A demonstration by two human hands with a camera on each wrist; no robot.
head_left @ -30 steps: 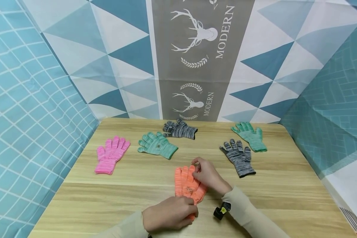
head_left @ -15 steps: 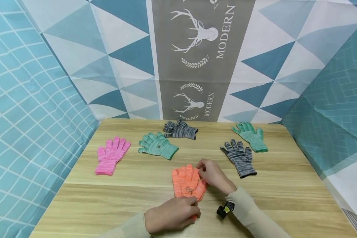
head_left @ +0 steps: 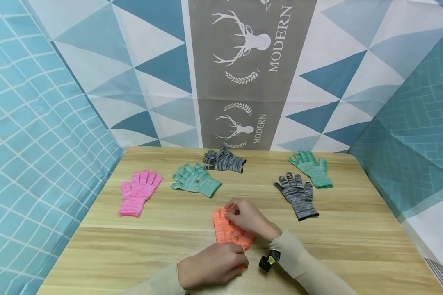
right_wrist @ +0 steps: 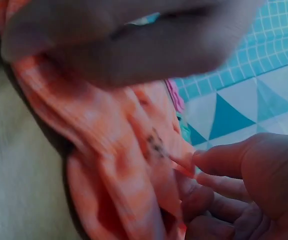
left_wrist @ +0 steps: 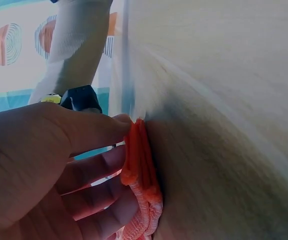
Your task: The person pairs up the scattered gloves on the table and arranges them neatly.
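On the wooden table [head_left: 151, 250], the left hand [head_left: 214, 264] pinches the cuff of the orange glove [head_left: 225, 232], and the right hand [head_left: 249, 218] pinches its finger end. Wide wood separates it from the pink glove [head_left: 138, 196], less from the grey glove [head_left: 297, 196]; beyond, the dark glove [head_left: 226, 161] lies near the far edge.

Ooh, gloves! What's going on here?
A person is handling an orange glove on the table: the left grip holds its near end, and the right grip pinches at its far end. I can't tell if another is stacked underneath. A pink glove, two green gloves and two grey gloves lie farther off, untouched.
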